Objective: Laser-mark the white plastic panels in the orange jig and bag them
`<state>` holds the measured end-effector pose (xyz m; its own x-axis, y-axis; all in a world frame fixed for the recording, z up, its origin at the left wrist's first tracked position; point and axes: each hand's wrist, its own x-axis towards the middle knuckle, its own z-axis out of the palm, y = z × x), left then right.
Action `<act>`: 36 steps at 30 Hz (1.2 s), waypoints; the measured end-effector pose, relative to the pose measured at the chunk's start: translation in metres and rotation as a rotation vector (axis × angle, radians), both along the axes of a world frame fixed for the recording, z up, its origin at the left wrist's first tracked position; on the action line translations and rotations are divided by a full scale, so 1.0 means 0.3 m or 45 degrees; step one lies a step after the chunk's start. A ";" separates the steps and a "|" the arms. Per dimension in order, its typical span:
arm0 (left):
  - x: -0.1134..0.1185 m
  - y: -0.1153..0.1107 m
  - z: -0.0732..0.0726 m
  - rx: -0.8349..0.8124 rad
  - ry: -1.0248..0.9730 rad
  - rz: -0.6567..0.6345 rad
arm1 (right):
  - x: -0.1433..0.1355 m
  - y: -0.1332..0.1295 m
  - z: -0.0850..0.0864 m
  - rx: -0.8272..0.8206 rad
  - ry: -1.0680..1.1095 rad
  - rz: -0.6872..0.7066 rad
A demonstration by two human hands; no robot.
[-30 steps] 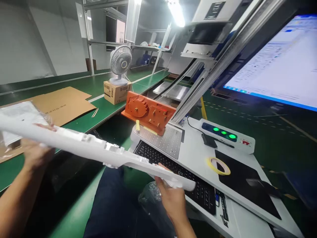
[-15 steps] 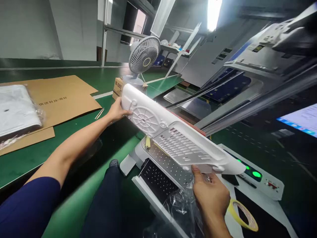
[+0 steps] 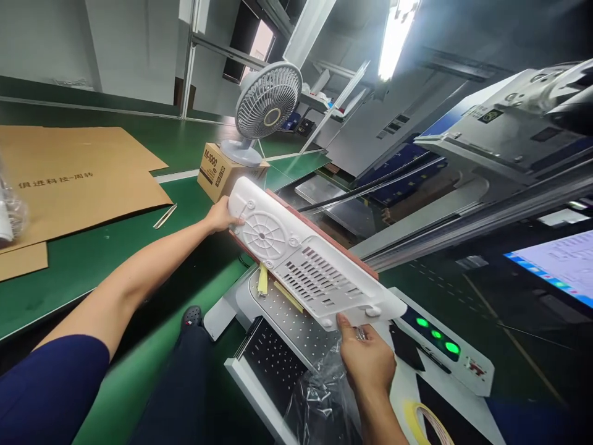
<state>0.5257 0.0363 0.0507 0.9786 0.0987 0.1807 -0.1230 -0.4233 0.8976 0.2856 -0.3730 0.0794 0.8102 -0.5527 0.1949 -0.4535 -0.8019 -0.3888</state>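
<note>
Left hand (image 3: 221,216) grasping the far-left end of a white plastic cover (image 3: 306,267), fingers curled on its edge; right hand (image 3: 365,358) gripping the near-right end, with clear plastic film (image 3: 319,395) bunched beneath. Cover lying over an orange fixture (image 3: 324,238), mostly hidden, only its far rim showing. Below, a perforated plate (image 3: 287,315) and keyboard (image 3: 273,364), partly covered. Far left, a fan (image 3: 266,108) on a box (image 3: 215,170) marked "M-1000". Cardboard (image 3: 78,179) on the green bench (image 3: 92,259), print too small to read. Tape roll (image 3: 428,423) cut off.
</note>
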 end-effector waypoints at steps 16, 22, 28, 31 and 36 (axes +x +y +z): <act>-0.007 -0.010 0.016 -0.042 -0.032 -0.053 | -0.006 0.006 -0.008 0.203 0.096 -0.043; -0.024 -0.074 0.006 -0.134 0.018 -0.108 | -0.016 -0.025 0.053 0.145 0.038 -0.100; -0.012 -0.090 0.051 -0.031 -0.051 -0.016 | 0.026 -0.075 0.032 0.198 0.049 -0.062; -0.008 -0.086 0.084 -0.008 -0.118 -0.001 | 0.044 -0.084 -0.001 0.206 0.096 -0.052; 0.011 -0.098 0.078 -0.005 -0.036 -0.003 | 0.058 -0.089 0.030 0.081 0.105 -0.042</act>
<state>0.5289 0.0070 0.0741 0.9734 0.0972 0.2075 -0.1490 -0.4193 0.8955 0.3029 -0.3999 0.0883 0.8034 -0.5883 0.0916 -0.5117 -0.7610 -0.3988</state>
